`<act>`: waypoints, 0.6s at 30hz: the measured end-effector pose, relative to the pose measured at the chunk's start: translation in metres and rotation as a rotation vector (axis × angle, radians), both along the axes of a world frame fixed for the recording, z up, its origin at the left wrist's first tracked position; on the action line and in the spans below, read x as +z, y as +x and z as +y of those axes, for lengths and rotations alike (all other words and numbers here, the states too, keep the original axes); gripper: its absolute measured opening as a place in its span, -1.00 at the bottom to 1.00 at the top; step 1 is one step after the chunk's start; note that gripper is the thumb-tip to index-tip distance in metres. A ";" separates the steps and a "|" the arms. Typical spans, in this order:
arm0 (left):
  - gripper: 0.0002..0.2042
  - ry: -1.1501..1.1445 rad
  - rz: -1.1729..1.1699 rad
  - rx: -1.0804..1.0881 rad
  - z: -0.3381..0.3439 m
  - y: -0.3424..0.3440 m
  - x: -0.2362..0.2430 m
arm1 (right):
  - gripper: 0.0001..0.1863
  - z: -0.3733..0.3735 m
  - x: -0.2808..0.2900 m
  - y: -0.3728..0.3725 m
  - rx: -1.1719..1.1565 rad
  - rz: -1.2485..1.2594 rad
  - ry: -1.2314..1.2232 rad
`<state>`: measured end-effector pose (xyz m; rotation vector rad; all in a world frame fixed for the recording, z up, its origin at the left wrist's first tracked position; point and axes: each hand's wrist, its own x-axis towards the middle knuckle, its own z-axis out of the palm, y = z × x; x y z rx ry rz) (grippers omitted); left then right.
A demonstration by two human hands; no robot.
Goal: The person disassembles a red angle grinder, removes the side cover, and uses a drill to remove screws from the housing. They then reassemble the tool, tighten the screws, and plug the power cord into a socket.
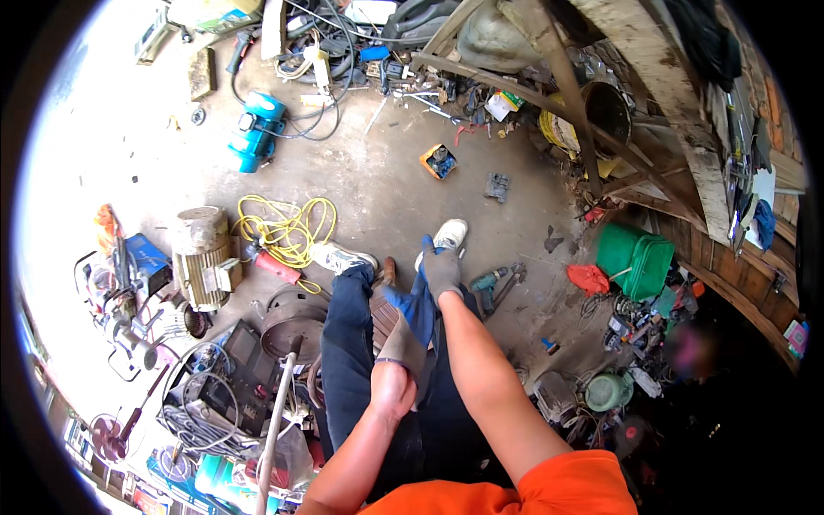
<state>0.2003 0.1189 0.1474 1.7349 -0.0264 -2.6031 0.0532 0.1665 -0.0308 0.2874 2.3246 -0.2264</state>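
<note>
Both of my hands wear work gloves, grey with blue parts, and meet above my lap. My left hand (414,319) points forward from its grey cuff, with the blue thumb apart from the other fingers. Just ahead, my right hand (443,269) lies at the fingertips of the left glove; its blue fingertips show, but whether they grip the left glove is hard to make out. Beyond the right hand, near my shoe, a green-grey power drill (487,281) lies on the floor. A wooden-looking handle (390,271) stands up between my legs.
On the left are a beige electric motor (199,262), a coiled yellow cable (287,225), a red-bodied power tool (275,265) and a round metal housing (294,322). A blue motor (257,133) lies farther off. Right: a green crate (635,260), a red cloth (588,279) and scrap piles.
</note>
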 end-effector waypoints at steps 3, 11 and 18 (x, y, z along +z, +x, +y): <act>-0.51 -0.053 0.094 -0.066 0.002 -0.017 0.039 | -0.29 -0.004 0.040 -0.035 0.024 -0.002 -0.126; -0.45 -0.295 0.251 -0.193 -0.039 -0.057 0.060 | -0.61 -0.001 0.240 -0.031 -0.901 -1.101 -1.313; -0.52 -0.462 0.575 -0.373 -0.035 -0.177 0.144 | -0.56 0.013 0.272 -0.044 -1.012 -1.048 -1.835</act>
